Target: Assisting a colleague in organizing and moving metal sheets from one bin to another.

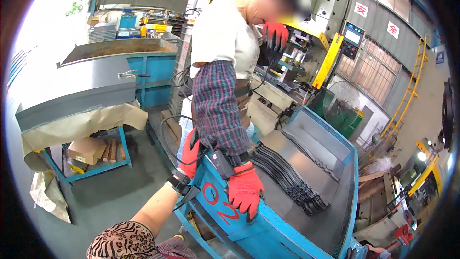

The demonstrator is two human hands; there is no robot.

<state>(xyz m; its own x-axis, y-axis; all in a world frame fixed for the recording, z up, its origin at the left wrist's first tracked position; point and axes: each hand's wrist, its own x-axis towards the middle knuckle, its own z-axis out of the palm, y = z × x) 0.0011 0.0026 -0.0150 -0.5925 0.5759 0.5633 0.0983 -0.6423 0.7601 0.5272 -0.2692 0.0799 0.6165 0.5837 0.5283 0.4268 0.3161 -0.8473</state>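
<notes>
My left hand (188,157), in a red glove with black coating, reaches up from the lower left. A black device is strapped round its wrist. Its visible fingers stretch upward, apart, beside a co-worker's plaid sleeve (218,105) and the black box (220,164) on that person's wrist. Whether it touches them I cannot tell. The co-worker's red-gloved hand (245,189) rests on the rim of a blue metal bin (273,232); their other gloved hand (275,36) is raised near the face. Wavy dark metal strips (287,177) lie stacked inside the bin. My right hand does not show.
A paper-covered table with grey sheets (79,84) stands left, a cardboard box (87,150) beneath. Behind it is a blue container (151,76). A press machine (297,52), fan (342,96) and yellow ladder (407,100) stand beyond. A red object (404,234) sits lower right.
</notes>
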